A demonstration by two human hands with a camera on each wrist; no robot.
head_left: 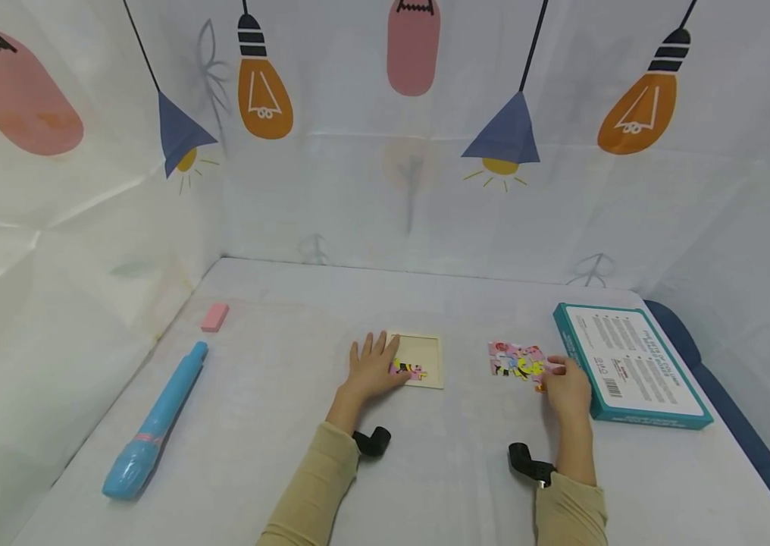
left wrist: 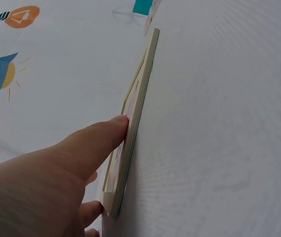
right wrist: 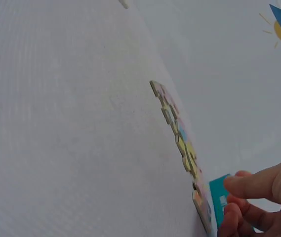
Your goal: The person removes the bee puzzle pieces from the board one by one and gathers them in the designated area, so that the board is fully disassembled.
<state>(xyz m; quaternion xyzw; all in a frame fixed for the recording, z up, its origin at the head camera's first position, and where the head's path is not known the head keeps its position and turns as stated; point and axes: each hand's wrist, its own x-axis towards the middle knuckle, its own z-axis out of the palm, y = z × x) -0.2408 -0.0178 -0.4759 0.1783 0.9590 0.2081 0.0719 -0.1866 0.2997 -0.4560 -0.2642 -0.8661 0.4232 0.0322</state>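
Observation:
A shallow wooden puzzle tray (head_left: 430,350) lies on the table with a few printed pieces (head_left: 412,371) along its lower part. My left hand (head_left: 373,369) rests over the tray's left side, fingers spread, and its thumb touches the tray's edge in the left wrist view. To the right lies a cluster of colourful jigsaw pieces (head_left: 514,359). At the cluster's right end is my right hand (head_left: 571,390), its fingers loosely bent. In the right wrist view, the thumb and fingers stand close beside the row of jigsaw pieces (right wrist: 182,140), with no piece visible between them.
A teal puzzle box (head_left: 637,364) lies just right of my right hand. On the left are a blue microphone-shaped object (head_left: 156,425) and a small pink block (head_left: 214,317). White printed sheeting (head_left: 358,189) hangs behind the table.

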